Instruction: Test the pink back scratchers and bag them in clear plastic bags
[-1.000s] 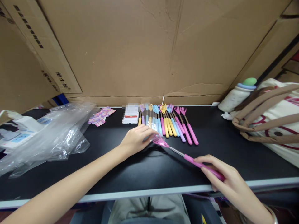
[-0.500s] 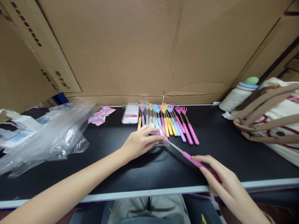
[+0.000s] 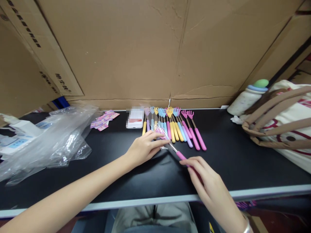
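My right hand grips the pink handle of a telescopic back scratcher, its thin metal rod pointing up-left. The pink claw end sits inside a small clear plastic sleeve that my left hand pinches between thumb and fingers. Just behind lies a row of several bagged back scratchers in yellow, blue, purple and pink, claws toward the cardboard wall.
A black tabletop with a pale front edge carries a heap of clear plastic bags, pink stickers, a white phone and a white power strip. A canvas tote and a bottle stand right. Cardboard walls close the back.
My right hand has pushed the pink scratcher forward and left, so its claw has gone into the clear sleeve held by my left hand. The rod looks shorter now.
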Tool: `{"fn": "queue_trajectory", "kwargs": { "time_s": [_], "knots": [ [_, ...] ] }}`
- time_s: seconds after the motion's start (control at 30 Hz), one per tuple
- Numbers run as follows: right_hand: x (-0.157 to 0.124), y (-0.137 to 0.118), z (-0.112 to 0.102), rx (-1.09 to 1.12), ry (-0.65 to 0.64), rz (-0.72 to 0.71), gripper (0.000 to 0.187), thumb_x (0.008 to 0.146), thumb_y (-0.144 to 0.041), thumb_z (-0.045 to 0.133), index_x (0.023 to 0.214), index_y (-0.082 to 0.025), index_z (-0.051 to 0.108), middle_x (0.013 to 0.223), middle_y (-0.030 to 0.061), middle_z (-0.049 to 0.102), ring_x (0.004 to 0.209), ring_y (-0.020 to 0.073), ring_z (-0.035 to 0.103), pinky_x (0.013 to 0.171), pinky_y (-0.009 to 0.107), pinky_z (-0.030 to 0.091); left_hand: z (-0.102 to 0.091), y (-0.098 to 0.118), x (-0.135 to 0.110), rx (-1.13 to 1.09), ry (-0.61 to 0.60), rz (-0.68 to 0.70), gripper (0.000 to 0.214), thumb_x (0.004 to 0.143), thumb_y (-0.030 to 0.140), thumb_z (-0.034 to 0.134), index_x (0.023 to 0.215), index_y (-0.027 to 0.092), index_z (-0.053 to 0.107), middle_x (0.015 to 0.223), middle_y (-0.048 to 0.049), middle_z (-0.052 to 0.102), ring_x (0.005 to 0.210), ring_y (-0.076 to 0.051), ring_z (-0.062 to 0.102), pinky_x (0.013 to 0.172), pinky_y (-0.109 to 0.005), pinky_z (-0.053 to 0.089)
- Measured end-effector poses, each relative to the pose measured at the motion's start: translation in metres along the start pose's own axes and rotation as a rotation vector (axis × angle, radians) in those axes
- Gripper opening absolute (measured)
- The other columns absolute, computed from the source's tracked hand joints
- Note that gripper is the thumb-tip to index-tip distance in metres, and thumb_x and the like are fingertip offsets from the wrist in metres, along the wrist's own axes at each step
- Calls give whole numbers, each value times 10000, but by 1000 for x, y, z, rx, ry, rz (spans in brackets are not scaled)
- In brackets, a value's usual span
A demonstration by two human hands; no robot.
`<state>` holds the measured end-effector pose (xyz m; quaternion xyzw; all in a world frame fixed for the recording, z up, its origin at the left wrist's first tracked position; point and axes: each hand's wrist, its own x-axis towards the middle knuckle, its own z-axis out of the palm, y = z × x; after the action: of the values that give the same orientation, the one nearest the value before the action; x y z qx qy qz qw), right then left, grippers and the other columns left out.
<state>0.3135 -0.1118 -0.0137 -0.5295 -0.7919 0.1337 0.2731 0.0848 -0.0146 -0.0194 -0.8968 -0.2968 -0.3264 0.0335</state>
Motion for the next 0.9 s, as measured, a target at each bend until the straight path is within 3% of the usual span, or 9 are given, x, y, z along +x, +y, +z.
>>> {"fn": "queue_trajectory", "kwargs": {
  "time_s": [0.13,0.33,0.57,0.73,0.9],
  "knots": [
    [0,-7,2,-34,-69,6,329,941,-274,326,1247,-293,444,1160,65,541,848,167,645,780,320,529,0,-1,0,-17,10,-28,297,921,202,441,1152,254,620,1148,-45,626,1013,-180,560,857,-342,520],
    [-5,-11,0,-87,-176,-69,484,918,-244,345,1396,-295,289,1380,77,404,1055,175,596,841,310,521,1,-1,-1,-40,5,-14,293,922,220,438,1142,254,628,1149,-36,641,996,-179,576,859,-344,523],
    [0,-11,0,-137,-294,-205,517,880,-246,440,1388,-227,340,1426,79,405,1267,206,436,1016,357,418,2,-3,-1,-74,-78,-1,283,925,240,436,1119,242,642,1129,-33,655,1018,-182,581,883,-332,507],
    [4,-7,-3,-146,-375,-241,627,827,-370,570,1397,-246,340,1435,87,398,1237,274,451,1003,455,414,0,-4,0,-101,-103,11,291,926,231,427,1130,236,634,1122,-43,655,994,-180,576,860,-328,504],
    [10,-3,-5,-132,-422,-263,720,757,-446,662,1386,-263,363,1422,84,410,1223,301,437,993,479,402,-1,-7,1,-183,-127,11,287,931,235,424,1132,243,629,1124,-48,652,1001,-170,567,880,-335,480]
  ]
}}
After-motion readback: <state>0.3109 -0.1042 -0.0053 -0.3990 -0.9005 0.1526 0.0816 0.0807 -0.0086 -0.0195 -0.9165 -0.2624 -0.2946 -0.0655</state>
